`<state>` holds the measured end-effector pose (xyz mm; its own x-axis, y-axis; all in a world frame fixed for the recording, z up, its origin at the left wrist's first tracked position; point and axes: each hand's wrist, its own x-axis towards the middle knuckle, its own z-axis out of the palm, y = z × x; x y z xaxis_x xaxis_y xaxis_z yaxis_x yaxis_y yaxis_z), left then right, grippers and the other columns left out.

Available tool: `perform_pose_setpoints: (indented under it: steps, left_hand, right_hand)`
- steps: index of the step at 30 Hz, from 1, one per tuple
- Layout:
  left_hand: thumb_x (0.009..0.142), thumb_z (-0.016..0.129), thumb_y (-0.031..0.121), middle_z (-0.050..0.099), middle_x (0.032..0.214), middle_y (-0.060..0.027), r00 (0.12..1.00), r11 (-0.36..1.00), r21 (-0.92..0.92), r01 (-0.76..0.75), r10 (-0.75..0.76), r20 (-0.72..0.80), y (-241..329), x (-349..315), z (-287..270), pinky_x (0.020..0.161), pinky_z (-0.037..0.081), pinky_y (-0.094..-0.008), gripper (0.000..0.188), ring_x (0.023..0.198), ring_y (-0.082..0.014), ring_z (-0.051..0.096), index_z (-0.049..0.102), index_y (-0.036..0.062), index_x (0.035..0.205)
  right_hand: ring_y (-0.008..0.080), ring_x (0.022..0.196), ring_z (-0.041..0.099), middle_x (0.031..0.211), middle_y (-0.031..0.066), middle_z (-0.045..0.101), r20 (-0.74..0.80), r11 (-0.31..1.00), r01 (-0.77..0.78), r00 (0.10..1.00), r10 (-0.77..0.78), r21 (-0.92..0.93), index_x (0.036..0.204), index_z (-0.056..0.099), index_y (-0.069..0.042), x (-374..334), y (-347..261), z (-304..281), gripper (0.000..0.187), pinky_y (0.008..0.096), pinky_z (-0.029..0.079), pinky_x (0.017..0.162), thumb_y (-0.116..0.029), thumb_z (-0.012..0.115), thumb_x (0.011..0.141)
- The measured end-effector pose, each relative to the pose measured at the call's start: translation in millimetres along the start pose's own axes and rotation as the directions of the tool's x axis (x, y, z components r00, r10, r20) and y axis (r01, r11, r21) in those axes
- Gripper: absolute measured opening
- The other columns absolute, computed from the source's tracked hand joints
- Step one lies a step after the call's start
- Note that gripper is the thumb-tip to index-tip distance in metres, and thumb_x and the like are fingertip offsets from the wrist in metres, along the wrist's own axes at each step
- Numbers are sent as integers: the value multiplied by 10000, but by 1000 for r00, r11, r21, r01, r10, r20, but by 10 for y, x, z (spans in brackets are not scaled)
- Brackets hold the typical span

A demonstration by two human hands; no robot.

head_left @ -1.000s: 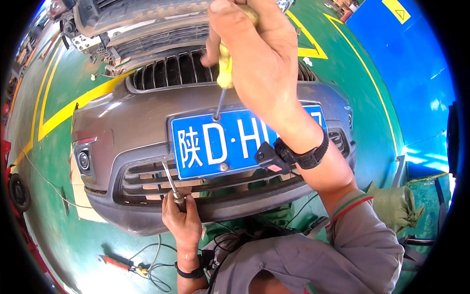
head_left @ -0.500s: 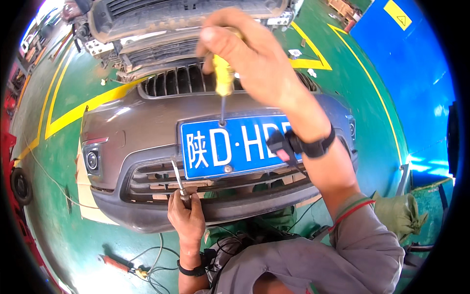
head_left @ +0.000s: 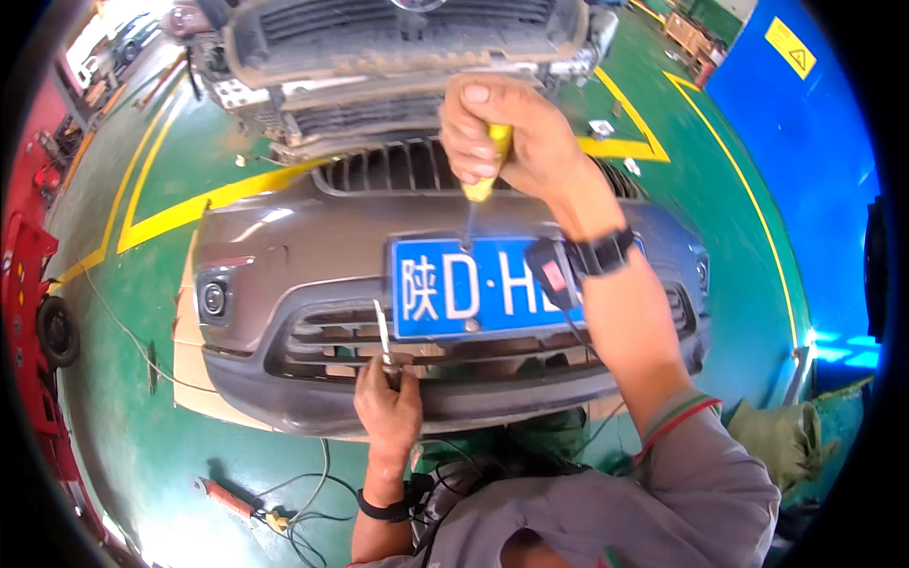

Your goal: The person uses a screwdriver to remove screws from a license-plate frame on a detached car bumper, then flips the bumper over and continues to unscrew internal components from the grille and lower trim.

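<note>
Yellow screwdriver, gripped in closed right hand, shank down to upper edge of plate, tip contact too blurred to tell; probably light and rigid, best held by handle. Metal tool, tip up, clasped in left hand before lower grille, also likely light; plate, on brown bumper, presumably thin, slick and bendable, best taken by edges. Nearby, stripped car beyond bumper, cardboard under it, orange power tool on floor; in the way, right forearm and wrist box over plate's right part.
</note>
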<state>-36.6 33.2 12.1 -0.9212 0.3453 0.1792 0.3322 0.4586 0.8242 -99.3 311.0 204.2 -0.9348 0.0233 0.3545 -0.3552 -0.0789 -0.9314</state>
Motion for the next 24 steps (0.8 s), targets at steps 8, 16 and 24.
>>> perform_pose_setpoints:
  steps: [8, 16, 24]
  left_hand:
    - [877, 646, 113, 661, 824, -158, 999, 999, 3, -32, 32, -30, -23, -68, -26, 723, 490, -445, 77, 804, -368, 624, 680, 51, 907]
    - [887, 638, 152, 661, 816, -167, 1000, 1000, 9, -19, 19, 11, 26, -39, -31, 734, 481, -474, 117, 827, -396, 610, 675, 45, 915]
    - [894, 626, 151, 658, 803, -166, 999, 999, 21, -49, 49, -13, -56, -37, -5, 729, 482, -475, 120, 823, -389, 615, 683, 52, 930]
  right_hand:
    - [121, 444, 437, 594, 25, 474, -565, 935, 155, 761, -319, -319, 735, 470, -62, -168, 97, 317, 374, 288, 391, 421, -265, 526, 1044]
    - [141, 535, 508, 630, 45, 521, 78, 986, -37, 997, 24, 162, 763, 513, -63, -74, -70, -43, 348, 274, 430, 518, -294, 553, 1020]
    - [114, 529, 495, 632, 24, 500, -486, 797, 126, 733, -476, -591, 856, 532, -42, -209, 89, 370, 326, 263, 408, 505, -288, 508, 1069]
